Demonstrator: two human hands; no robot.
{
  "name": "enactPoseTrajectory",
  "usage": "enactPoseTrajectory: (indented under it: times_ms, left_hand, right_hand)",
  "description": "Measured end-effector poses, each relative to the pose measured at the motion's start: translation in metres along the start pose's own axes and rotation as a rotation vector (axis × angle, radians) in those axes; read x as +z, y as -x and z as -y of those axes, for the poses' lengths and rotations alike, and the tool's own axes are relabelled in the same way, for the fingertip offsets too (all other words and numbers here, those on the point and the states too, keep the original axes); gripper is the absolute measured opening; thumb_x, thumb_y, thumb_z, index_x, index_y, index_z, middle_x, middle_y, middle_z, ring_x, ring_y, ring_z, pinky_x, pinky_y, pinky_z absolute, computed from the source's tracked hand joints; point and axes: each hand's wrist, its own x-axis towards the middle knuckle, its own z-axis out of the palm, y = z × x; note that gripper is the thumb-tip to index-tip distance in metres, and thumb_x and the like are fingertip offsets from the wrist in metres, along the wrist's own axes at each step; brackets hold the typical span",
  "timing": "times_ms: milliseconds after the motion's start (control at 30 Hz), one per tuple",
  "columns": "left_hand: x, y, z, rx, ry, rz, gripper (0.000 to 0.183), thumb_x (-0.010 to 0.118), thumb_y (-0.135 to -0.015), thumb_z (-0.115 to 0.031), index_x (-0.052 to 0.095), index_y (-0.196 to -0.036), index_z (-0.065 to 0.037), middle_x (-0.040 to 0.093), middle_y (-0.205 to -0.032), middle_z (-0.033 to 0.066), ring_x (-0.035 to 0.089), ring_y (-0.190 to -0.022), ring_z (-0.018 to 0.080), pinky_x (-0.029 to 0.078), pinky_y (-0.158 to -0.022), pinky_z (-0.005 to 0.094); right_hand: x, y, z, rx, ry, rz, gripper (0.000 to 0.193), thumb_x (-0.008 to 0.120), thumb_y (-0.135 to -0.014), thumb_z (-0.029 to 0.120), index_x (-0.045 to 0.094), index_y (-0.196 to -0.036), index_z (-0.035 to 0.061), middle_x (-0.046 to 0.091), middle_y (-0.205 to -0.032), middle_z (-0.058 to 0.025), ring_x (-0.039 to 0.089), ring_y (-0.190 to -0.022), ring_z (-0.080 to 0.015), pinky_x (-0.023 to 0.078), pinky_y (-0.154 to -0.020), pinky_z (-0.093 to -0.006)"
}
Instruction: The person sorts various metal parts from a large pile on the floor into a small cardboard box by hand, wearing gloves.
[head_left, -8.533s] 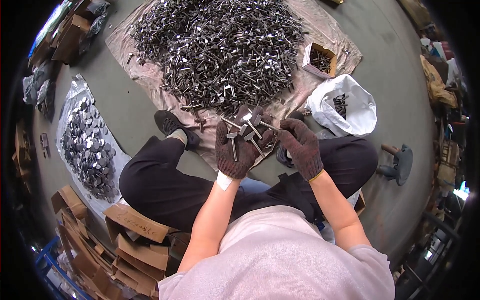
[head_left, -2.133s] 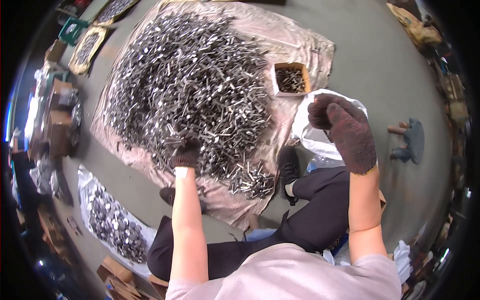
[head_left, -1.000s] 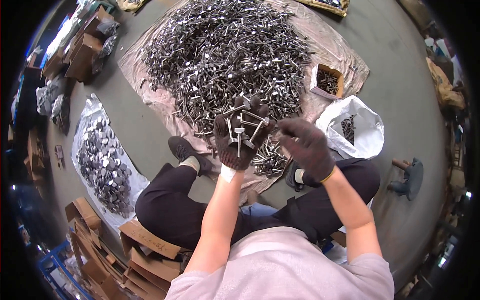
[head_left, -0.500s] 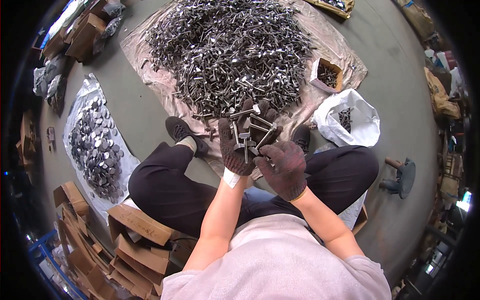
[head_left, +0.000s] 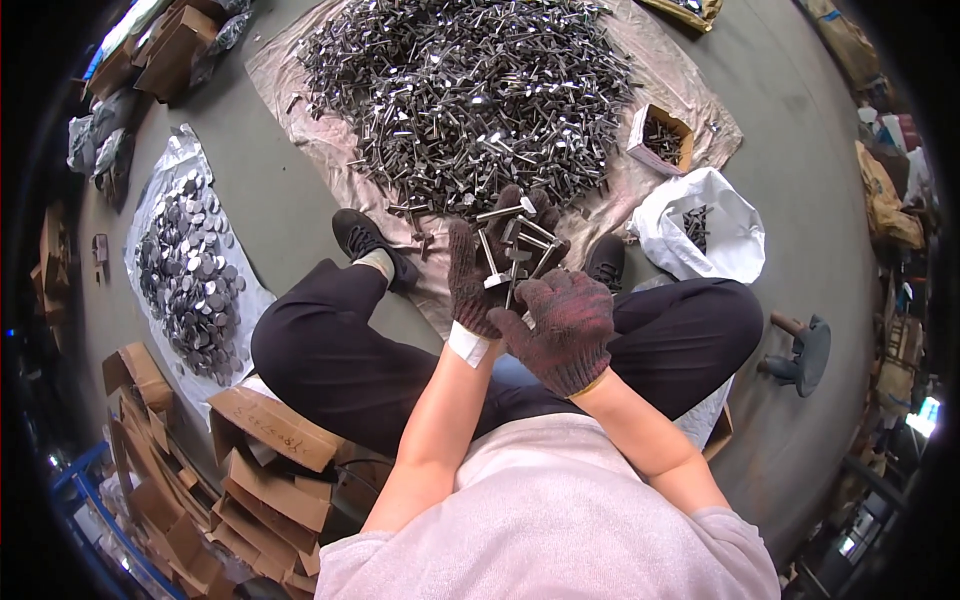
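Bolts [head_left: 515,250] fill the left hand's [head_left: 478,285] closed grip — right hand's [head_left: 560,325] grip (knuckles up) unreadable.

Place: workshop floor
Signs: big bolt pile [head_left: 470,90] on sheet [head_left: 690,150], metal discs [head_left: 185,275], flattened cartons [head_left: 260,440], concrete floor [head_left: 790,120]

Ahead of you on the right, a small open brown cardboard box [head_left: 660,138] sits on the edge of the tan sheet, dark metal parts inside. Just beside it on the floor, nearer your right knee, a white plastic bag [head_left: 700,225] lies open with a few parts in it. At your left hip, flattened brown cardboard cartons [head_left: 240,460] are stacked, one with dark writing on its flap. More brown boxes [head_left: 170,50] stand far left.
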Motion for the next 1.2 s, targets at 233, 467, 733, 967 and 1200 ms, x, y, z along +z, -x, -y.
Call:
enactPoseTrajectory:
  times_ms: [233, 467, 733, 967, 1200]
  left_hand:
    - [-0.009, -0.002, -0.004, -0.019, 0.064, 0.067, 0.08, 0.049, -0.091, -0.064, 0.036, -0.148, -0.01, 0.041, -0.148, 0.0183, 0.041, -0.135, 0.0364, 0.035, -0.11, 0.0584]
    - [-0.028, -0.005, -0.002, -0.015, 0.14, 0.085, 0.079, 0.048, -0.091, -0.064, 0.035, -0.149, -0.011, 0.037, -0.15, 0.0187, 0.039, -0.136, 0.0373, 0.031, -0.112, 0.0591]
    - [-0.024, -0.005, 0.0, -0.016, 0.111, 0.079, 0.076, 0.047, -0.093, -0.063, 0.035, -0.148, -0.012, 0.037, -0.15, 0.0185, 0.038, -0.137, 0.038, 0.033, -0.111, 0.0586]
    - [-0.015, 0.001, -0.001, -0.031, 0.116, 0.084, 0.076, 0.043, -0.093, -0.063, 0.032, -0.15, -0.014, 0.033, -0.153, 0.0179, 0.034, -0.139, 0.0392, 0.029, -0.112, 0.06]
    - [-0.014, 0.002, 0.001, -0.048, 0.131, 0.162, 0.077, 0.044, -0.094, -0.062, 0.031, -0.151, -0.013, 0.031, -0.155, 0.0179, 0.032, -0.141, 0.0386, 0.028, -0.114, 0.0561]
  right_hand:
    - [0.001, 0.007, -0.018, 0.136, -0.201, -0.119, 0.013, 0.075, -0.069, 0.013, 0.063, -0.073, 0.0079, 0.058, -0.067, -0.0106, 0.057, -0.061, -0.0302, 0.045, -0.058, -0.0415]
    - [-0.007, 0.009, -0.01, -0.133, -0.238, -0.115, 0.023, 0.073, -0.07, 0.008, 0.062, -0.09, 0.0083, 0.059, -0.076, -0.0082, 0.057, -0.068, -0.03, 0.044, -0.065, -0.0417]
    - [0.01, 0.023, -0.017, -0.114, -0.107, -0.032, 0.029, 0.075, -0.067, 0.015, 0.062, -0.093, 0.0111, 0.06, -0.079, -0.0065, 0.058, -0.073, -0.0297, 0.043, -0.065, -0.0428]
    - [0.0, 0.024, -0.029, 0.043, -0.14, -0.05, 0.031, 0.076, -0.072, 0.014, 0.063, -0.1, 0.0109, 0.066, -0.091, -0.0087, 0.062, -0.082, -0.0299, 0.047, -0.074, -0.0435]
    - [0.004, 0.025, -0.028, -0.04, -0.15, -0.117, 0.036, 0.076, -0.069, 0.005, 0.06, -0.1, 0.0089, 0.065, -0.088, -0.0091, 0.062, -0.082, -0.0311, 0.048, -0.075, -0.0431]
